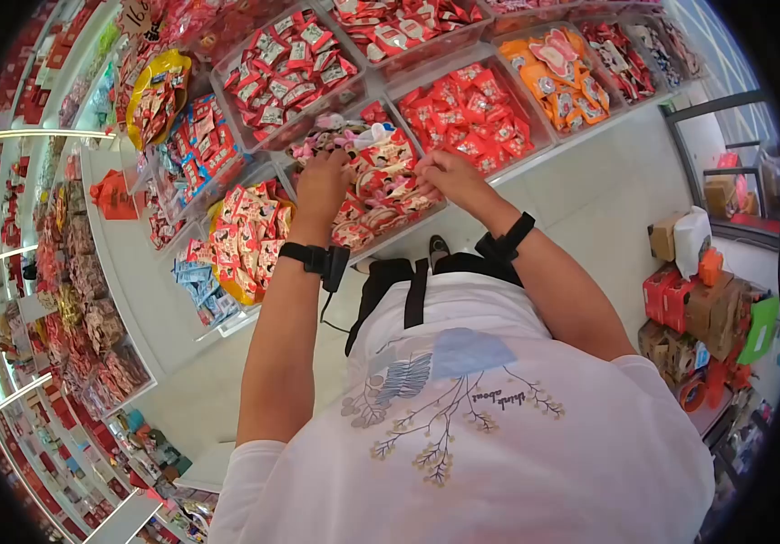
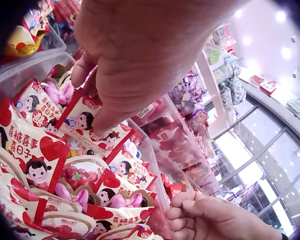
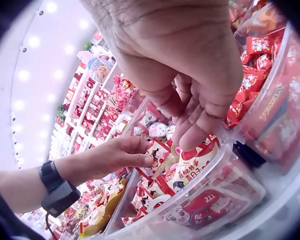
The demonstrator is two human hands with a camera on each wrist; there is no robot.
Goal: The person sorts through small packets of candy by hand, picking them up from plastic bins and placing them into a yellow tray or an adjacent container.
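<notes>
Inside the clear plastic bin [image 3: 200, 178], the glossy cream-and-red sweet packet [image 2: 83, 120] lies, it seems, pinched by the nearer left hand [image 1: 322, 186]; rightward, farther off, the right hand [image 1: 456, 177] curls, its hold unclear

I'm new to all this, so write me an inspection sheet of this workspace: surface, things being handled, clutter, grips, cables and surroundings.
Surface: pale surface visible beside the bins.
Things being handled: cream-and-red packets heaped in a clear bin.
Clutter: red packets and orange packets in neighbouring bins.
Left grip: left hand pinches one packet.
Right grip: right hand near the clear bin's edge, fingers curled; nothing seen in it.
Cables: thin black cable hangs from the left wrist device.
Surroundings: stocked shelves; cardboard boxes.
</notes>
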